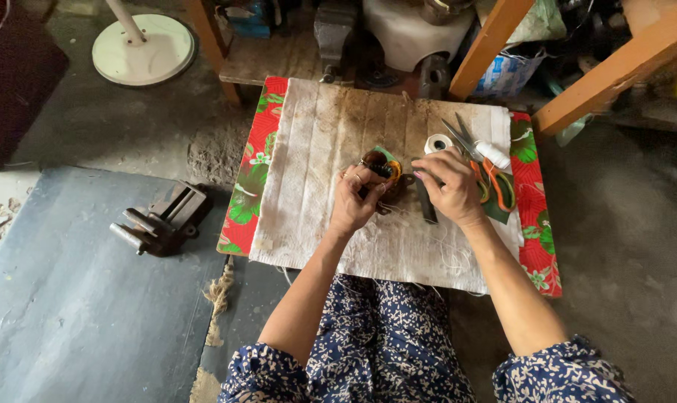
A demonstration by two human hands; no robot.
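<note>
White cloth, stained brown, spread over a red flowered mat; every place below is given from this cloth.

Head view, the only one:

- My left hand, at the cloth's middle. Fingers curled and closed on a small dark brown piece with an orange and green bit against it. What the piece is I cannot tell.
- My right hand, just right of the left, over the cloth's middle. Fingers bent and drawn together, fingertips reaching toward the brown piece; whether they pinch anything I cannot tell. A dark flat tool lies under the palm.
- Tape roll, white, toward the cloth's far edge, near my right fingertips.
- Scissors, orange handles, on the cloth's right part, beside a white spool.
- Loose white threads near the cloth's near edge.
- Iron vise, off the cloth to the left, on a dark board.

Handling note, as I judge it: keep the left hand firm and low over the cloth so the piece cannot roll, work only with the right fingertips, and keep the loose threads clear of the piece.
</note>
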